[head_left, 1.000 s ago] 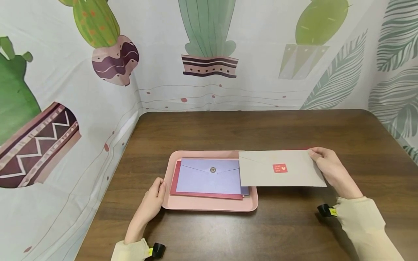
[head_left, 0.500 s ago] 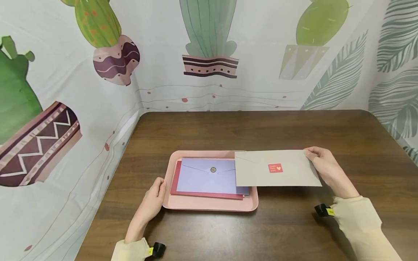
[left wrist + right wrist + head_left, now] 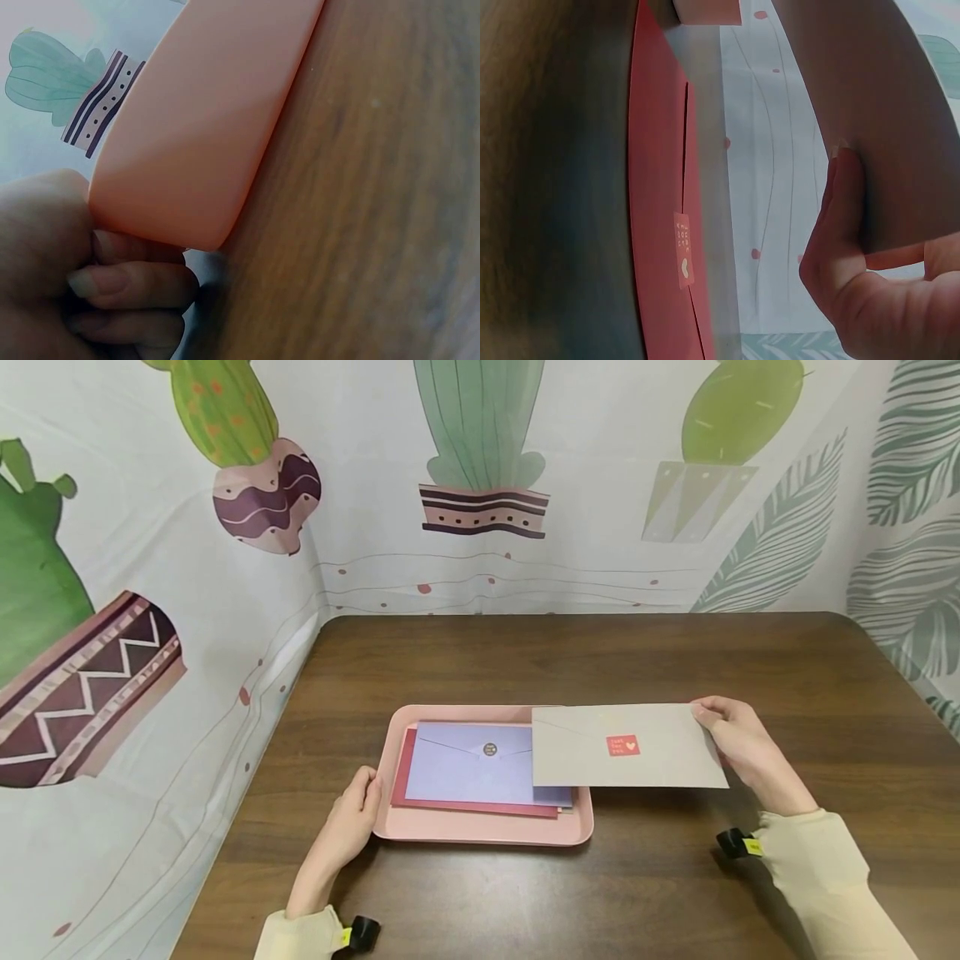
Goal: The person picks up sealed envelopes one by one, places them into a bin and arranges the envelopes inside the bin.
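Observation:
A pink tray (image 3: 480,832) stands on the table, holding a lilac envelope (image 3: 465,777) with a round seal, on top of a red envelope (image 3: 480,810). My left hand (image 3: 351,814) grips the tray's left end; in the left wrist view its fingers (image 3: 142,285) curl at the tray corner. A pale grey envelope (image 3: 660,760) with a red heart sticker is pinched at its right edge by my right hand (image 3: 742,747). That envelope is above the table, its left end over the tray's right side. Beneath it, the right wrist view shows another red envelope (image 3: 656,217) lying on the table.
The brown wooden table (image 3: 480,902) reaches back to a cactus-print cloth (image 3: 600,577). The same cloth hangs at the left and right sides. A small black camera sits at each wrist, below the pale sleeves (image 3: 813,860).
My right hand has moved a little left with the pale grey envelope, which now covers more of the lilac one. The left hand and the tray have stayed put.

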